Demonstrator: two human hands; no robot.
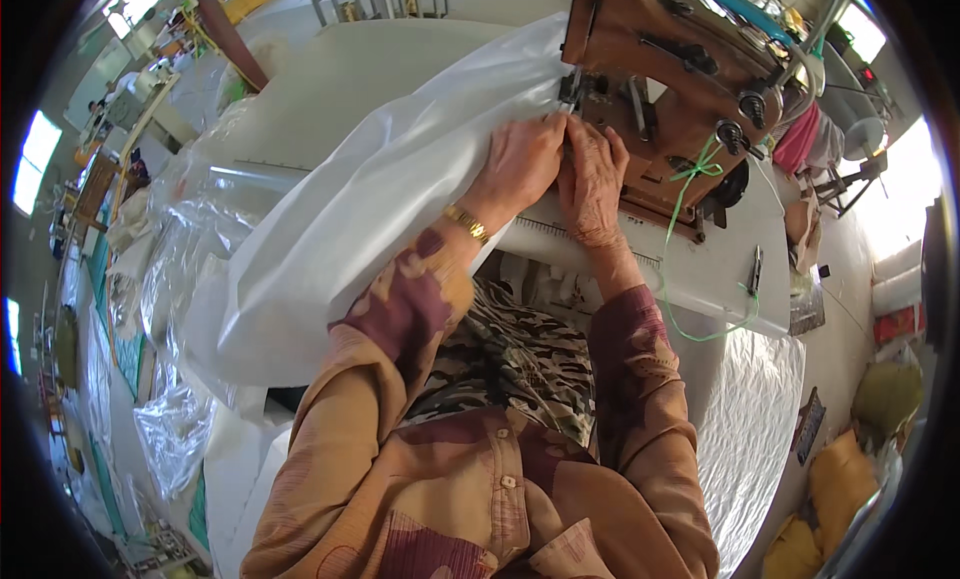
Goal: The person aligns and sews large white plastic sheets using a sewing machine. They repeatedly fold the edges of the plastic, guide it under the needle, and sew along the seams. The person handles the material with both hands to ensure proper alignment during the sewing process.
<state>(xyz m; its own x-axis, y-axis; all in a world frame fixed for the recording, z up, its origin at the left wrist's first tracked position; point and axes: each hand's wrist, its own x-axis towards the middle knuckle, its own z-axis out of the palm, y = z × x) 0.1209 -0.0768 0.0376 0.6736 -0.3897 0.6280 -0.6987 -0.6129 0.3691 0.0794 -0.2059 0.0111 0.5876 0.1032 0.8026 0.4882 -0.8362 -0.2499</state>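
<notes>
A large white plastic-like sheet (330, 199) runs in folds across the table to the brown sewing machine (660, 99). My left hand (525, 161) is closed on the sheet's right edge, just in front of the machine's presser foot area (571, 86). Right beside it, my right hand (594, 179) has its fingers bent and pressed together, the tips touching the left hand near the machine base. What lies under those right fingertips is hidden. A gold watch (466, 222) circles my left wrist.
Thread snips (756, 270) lie on the table's right side, joined to a green string (668, 269) tied on the machine. Clear plastic film (190, 279) hangs at the left. Silvery sheeting (755, 409) drapes at the lower right. Yellow bags (843, 484) sit on the floor.
</notes>
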